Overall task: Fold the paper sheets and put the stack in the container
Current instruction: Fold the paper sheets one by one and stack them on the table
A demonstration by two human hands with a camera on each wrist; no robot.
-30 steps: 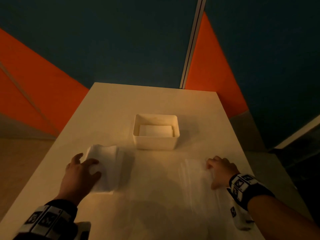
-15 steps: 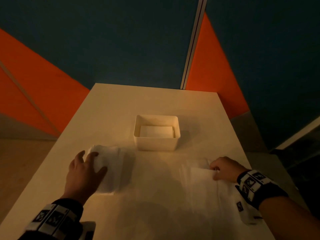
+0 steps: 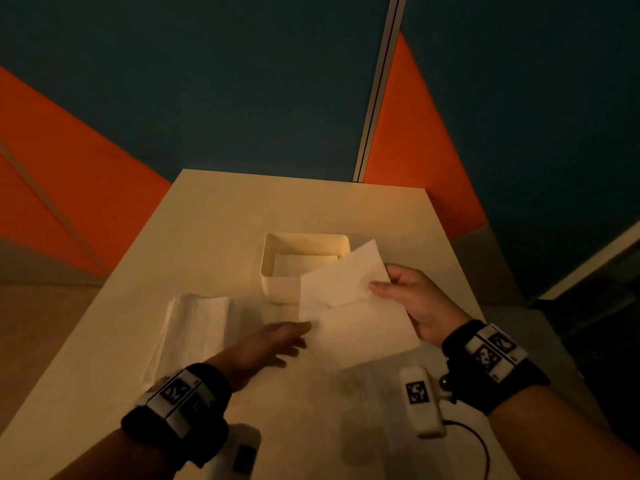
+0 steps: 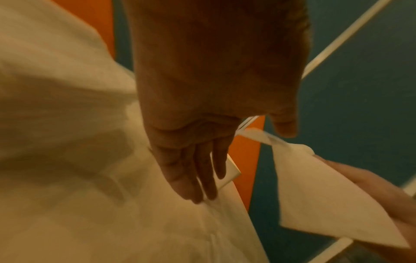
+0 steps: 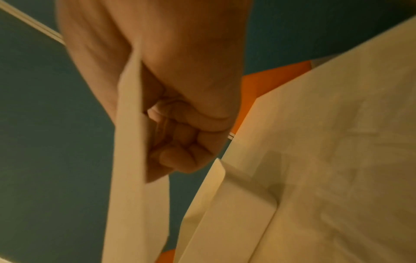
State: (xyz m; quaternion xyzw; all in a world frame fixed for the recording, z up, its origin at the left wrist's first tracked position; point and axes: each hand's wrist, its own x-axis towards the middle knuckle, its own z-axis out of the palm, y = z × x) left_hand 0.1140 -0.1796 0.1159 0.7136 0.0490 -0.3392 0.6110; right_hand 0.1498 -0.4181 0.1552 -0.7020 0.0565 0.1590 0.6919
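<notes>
Pinching a paper sheet (image 3: pixel 349 299) aloft in the right hand (image 3: pixel 412 299) – just before the container (image 3: pixel 277 289), long axis slanting toward it – left hand (image 3: pixel 273 344) flat, fingers straight (nearer the folded stack (image 3: pixel 194 327) beside the container).

I wear black wristbands (image 3: pixel 498 368) with white checker-marked tags, a pale marked box, seemingly cabled, under each wrist.
</notes>
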